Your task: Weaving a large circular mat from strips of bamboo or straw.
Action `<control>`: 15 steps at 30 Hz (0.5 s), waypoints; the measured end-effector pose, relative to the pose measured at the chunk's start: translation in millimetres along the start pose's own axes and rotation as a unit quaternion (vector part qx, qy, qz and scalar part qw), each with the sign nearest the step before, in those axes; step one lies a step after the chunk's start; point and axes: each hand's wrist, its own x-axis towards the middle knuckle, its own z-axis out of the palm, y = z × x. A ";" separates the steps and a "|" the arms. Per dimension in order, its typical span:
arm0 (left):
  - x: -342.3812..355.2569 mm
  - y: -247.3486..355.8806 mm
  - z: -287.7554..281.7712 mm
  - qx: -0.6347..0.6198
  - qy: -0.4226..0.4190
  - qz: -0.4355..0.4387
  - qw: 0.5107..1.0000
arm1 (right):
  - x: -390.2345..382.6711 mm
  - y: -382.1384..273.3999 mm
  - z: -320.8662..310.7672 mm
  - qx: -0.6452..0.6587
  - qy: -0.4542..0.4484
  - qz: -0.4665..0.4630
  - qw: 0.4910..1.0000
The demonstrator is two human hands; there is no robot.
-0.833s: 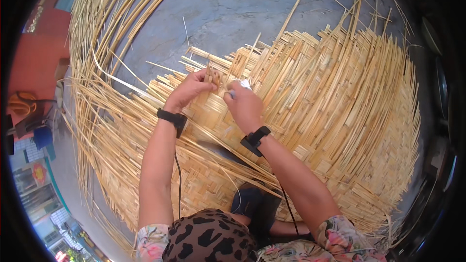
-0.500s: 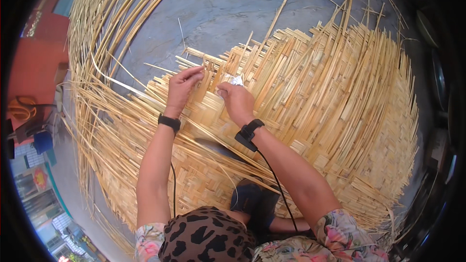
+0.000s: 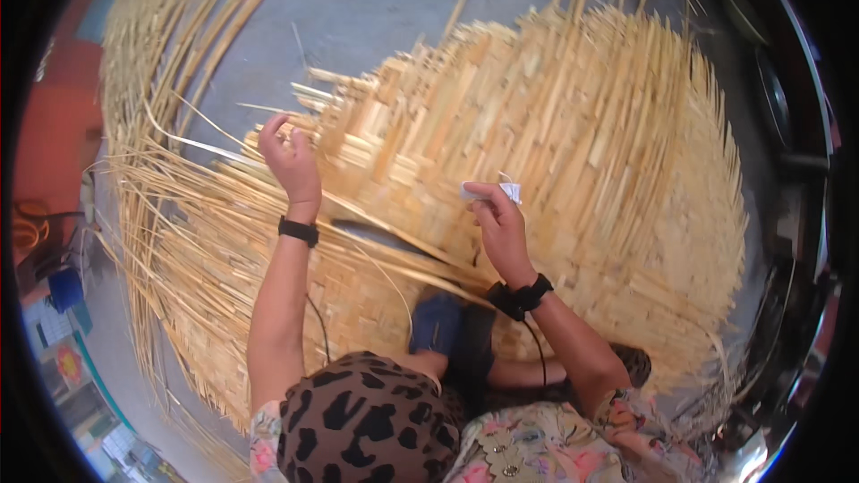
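Note:
A large woven mat of split bamboo or reed strips (image 3: 573, 152) lies on the floor beneath both hands. My left hand (image 3: 291, 161) is over its left part, near the loose strip ends, with fingers loosely bent and apart and nothing seen in them. Over the middle of the mat is my right hand (image 3: 503, 231), its index finger stretched and the others curled. A small white scrap (image 3: 511, 191), like paper or cloth, shows on both sides of that finger; it seems held, though wrapping cannot be ruled out. Each wrist wears a black band.
Long loose strips (image 3: 179, 215) cross the mat's left side, with a curved bundle (image 3: 215, 27) beyond them. A dark gap (image 3: 380, 237) shows between strips near a blue shoe (image 3: 436, 322). Grey floor (image 3: 358, 0) lies beyond the mat. A blue container (image 3: 65, 289) stands far left.
My hands have come apart. The right has moved right and nearer to me with the white scrap; the left's fingers have opened from a pinch. The whole view has shifted a little.

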 end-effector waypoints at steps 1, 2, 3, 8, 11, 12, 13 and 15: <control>-17.5 23.5 0.3 0.082 -0.181 0.218 0.955 | -24.7 6.2 -20.6 -0.010 0.022 0.021 0.999; -28.6 41.5 0.7 0.151 -0.330 0.431 0.826 | -40.1 10.0 -34.6 -0.046 0.003 0.011 0.999; -49.1 48.2 4.1 0.213 -0.390 0.461 0.768 | -55.4 13.5 -48.6 -0.081 -0.017 0.001 0.997; -66.2 21.3 -1.6 0.219 -0.429 0.401 0.779 | -133.8 33.3 -117.4 -0.376 0.063 -0.007 0.924; -72.6 36.0 -5.0 0.112 -0.446 0.386 0.800 | -157.6 38.7 -149.4 -0.416 0.030 -0.003 0.909; -87.3 62.6 -11.7 0.094 -0.502 0.336 0.791 | -168.0 44.3 -156.5 -0.477 0.042 -0.015 0.878; -97.2 89.6 -18.4 0.084 -0.547 0.289 0.782 | -170.5 57.7 -159.9 -0.476 0.059 -0.003 0.878; -135.5 138.1 -32.1 0.017 -0.579 0.288 0.763 | -174.6 76.2 -167.3 -0.533 0.030 0.025 0.845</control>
